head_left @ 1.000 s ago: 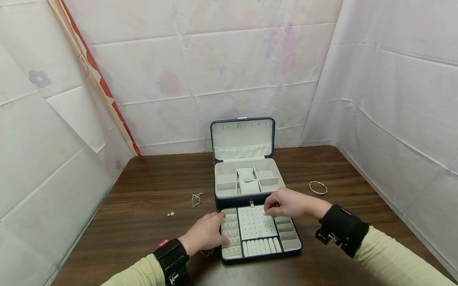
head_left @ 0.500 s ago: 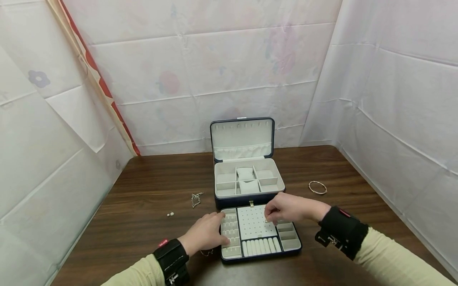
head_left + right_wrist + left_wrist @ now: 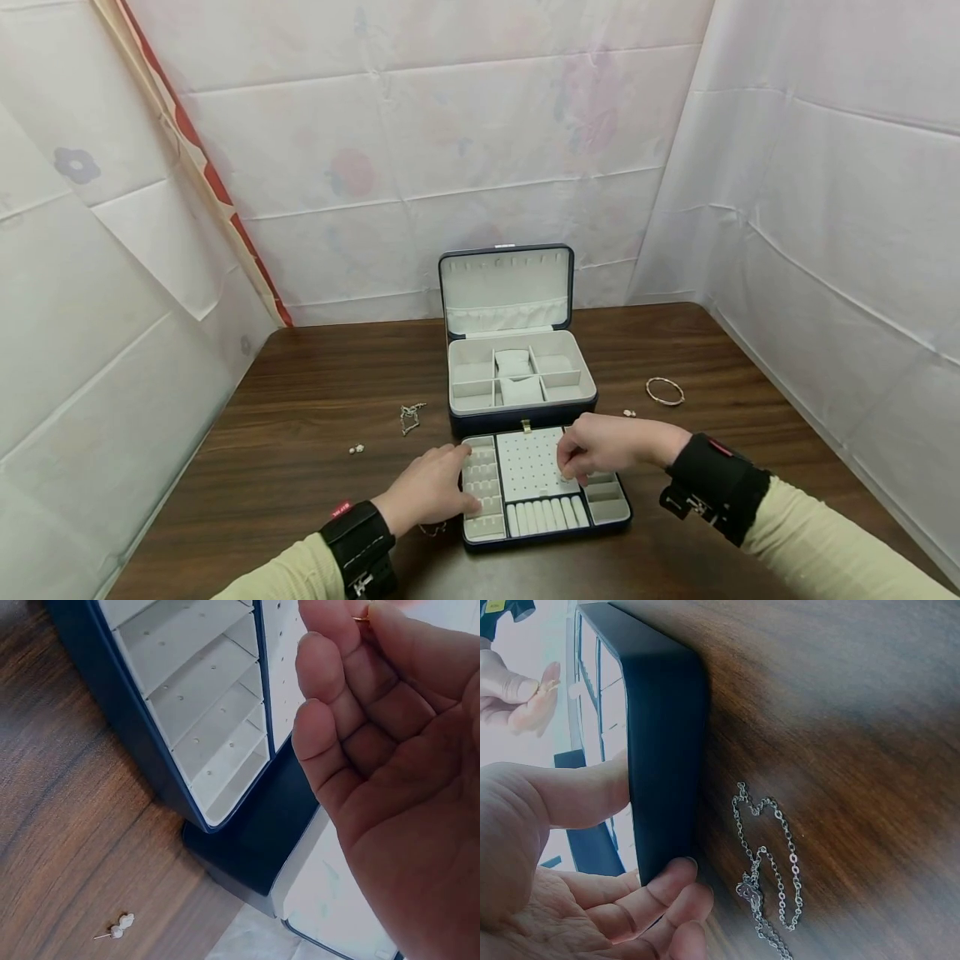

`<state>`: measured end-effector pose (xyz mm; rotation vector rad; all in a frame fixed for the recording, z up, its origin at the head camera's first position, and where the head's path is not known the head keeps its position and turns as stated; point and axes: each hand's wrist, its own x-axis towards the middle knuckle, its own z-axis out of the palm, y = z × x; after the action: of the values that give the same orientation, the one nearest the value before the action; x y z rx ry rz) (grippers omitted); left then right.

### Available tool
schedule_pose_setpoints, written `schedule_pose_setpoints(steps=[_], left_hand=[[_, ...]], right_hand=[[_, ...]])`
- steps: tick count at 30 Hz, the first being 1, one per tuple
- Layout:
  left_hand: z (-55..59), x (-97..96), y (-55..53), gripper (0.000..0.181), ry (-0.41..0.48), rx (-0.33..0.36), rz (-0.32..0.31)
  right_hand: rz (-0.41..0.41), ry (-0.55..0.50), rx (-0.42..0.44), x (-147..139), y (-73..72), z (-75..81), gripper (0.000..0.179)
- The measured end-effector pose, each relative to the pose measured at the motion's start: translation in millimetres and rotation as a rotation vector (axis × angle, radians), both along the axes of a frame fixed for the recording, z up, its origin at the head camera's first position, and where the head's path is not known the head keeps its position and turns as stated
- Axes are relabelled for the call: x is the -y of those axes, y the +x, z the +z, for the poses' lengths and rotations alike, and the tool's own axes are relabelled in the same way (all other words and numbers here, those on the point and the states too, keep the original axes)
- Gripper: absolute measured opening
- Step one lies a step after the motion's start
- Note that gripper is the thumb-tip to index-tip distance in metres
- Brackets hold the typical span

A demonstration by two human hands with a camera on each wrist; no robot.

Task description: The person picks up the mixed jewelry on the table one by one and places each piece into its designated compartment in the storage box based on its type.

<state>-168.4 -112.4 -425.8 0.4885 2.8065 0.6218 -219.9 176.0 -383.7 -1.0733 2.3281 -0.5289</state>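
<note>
In the head view my left hand [image 3: 431, 490] grips the left edge of a navy jewelry tray [image 3: 547, 540], thumb over the rim. The left wrist view shows its fingers against the outer wall. My right hand [image 3: 603, 443] is over the tray's white perforated panel [image 3: 528, 467], toward its front right. Between thumb and index finger it pinches a small earring [image 3: 361, 619] with a gold pin; the fingers hide most of it. A chain [image 3: 794, 859] lies on the table beside the left hand.
Behind the tray stands an open navy jewelry box [image 3: 558, 367] with divided compartments and two small cushions. A pair of stud earrings [image 3: 629, 413] and a bangle [image 3: 665, 392] lie to the right. On the left are a silver chain [image 3: 410, 418] and small studs [image 3: 357, 449].
My right hand has moved toward me over the perforated panel, pinching the earring. Stud earrings right of the box have come into sight. The left hand has stayed on the tray's edge.
</note>
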Motion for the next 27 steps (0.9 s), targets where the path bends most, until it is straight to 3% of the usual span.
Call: schedule_pose_setpoints(steps=[11, 18, 27], left_hand=[[-0.3, 0.2, 0.0, 0.081, -0.004, -0.001, 0.0], [-0.3, 0.1, -0.7, 0.081, -0.016, -0.007, -0.001], [-0.5, 0.6, -0.2, 0.081, -0.019, -0.012, -0.004]], right_hand=[[0.013, 0.031, 0.019, 0, 5.0, -0.1, 0.018], [-0.006, 0.068, 0.079, 2, 7.9, -1.9, 0.018], [-0.006, 0.073, 0.063, 3, 11.7, -9.2, 0.019]])
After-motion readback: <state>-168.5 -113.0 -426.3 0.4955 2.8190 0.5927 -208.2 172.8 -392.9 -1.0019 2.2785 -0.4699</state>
